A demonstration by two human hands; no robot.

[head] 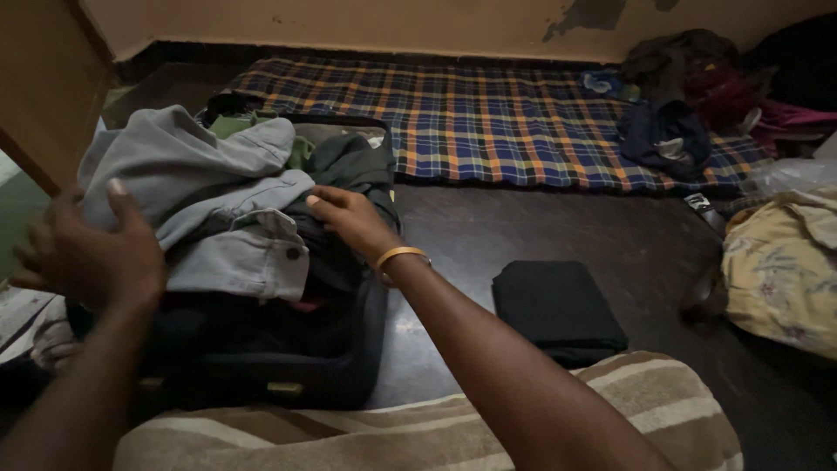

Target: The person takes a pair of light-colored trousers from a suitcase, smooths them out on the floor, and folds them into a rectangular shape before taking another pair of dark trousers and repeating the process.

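Nearest you, a striped towel [523,419] lies across your lap at the bottom edge of the view. Both forearms reach forward over it.

Your left hand [91,253] is raised at the left edge of the grey garment [209,201], fingers spread and curled against the cloth; it presses or steadies the fabric, though whether the fingers actually close on a fold cannot be told from this angle. Your right hand [349,218], with a gold bangle [397,257] at the wrist, lies flat on the dark clothes just right of the grey garment, fingers extended and holding nothing.

The grey garment sits on top of a heap inside the open suitcase [288,384], which rests on the dark floor directly in front of you. The heap stands above the rim.

Step in hand, by judgement: settling the grey garment into the case. The next move calls for flattening the heap evenly, pressing down with both palms and tucking loose edges inside the rim.

Right of the case, a folded black cloth [558,310] lies on the floor, apart from it. Beyond, a plaid mat [523,122] runs along the wall, with a clothes pile [689,96] at its far right end.
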